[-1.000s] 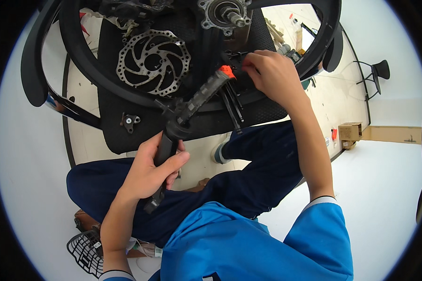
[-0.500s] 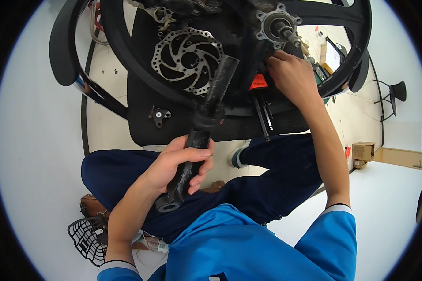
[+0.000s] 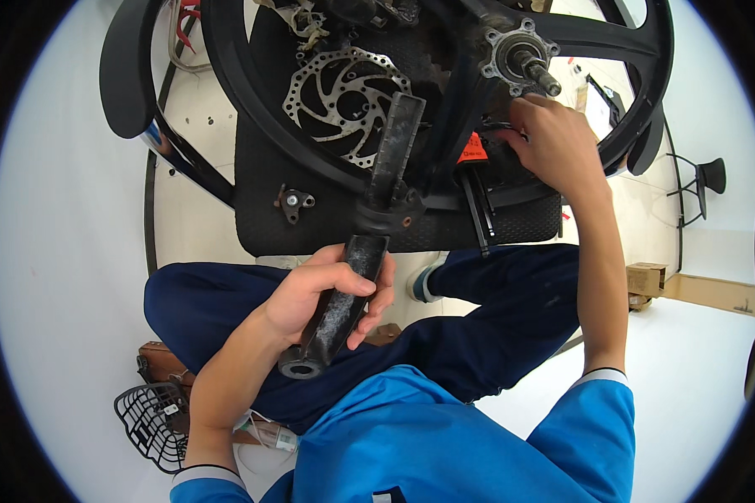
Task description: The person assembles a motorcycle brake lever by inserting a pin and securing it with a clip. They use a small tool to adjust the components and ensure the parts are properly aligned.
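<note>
My left hand [image 3: 325, 293] is wrapped around a long black metal arm [image 3: 337, 318], scuffed, with a hollow channel and a round eye at its near end. Its far end reaches up over the rim of a black spoked wheel [image 3: 277, 138] beside a silver brake disc [image 3: 362, 84]. My right hand [image 3: 554, 138] is closed inside the wheel, just below the metal hub [image 3: 518, 59] and its axle. Those fingertips pinch something dark that I cannot make out. Close to them sits a hex key set [image 3: 480, 205] with an orange holder [image 3: 473, 151], its black keys pointing toward me.
The wheel lies on a black textured mat [image 3: 256, 230]. A small bracket with a bolt [image 3: 293, 202] rests on it at left. Lower left are a black wire basket [image 3: 149, 423] and a brown box [image 3: 164, 362]. A stool [image 3: 711, 176] and cardboard box [image 3: 646, 278] stand at right.
My right hand has shifted slightly right and down, its thumb now showing more. The wheel and hub appear a little further right in view. The left hand keeps its hold on the black arm.
</note>
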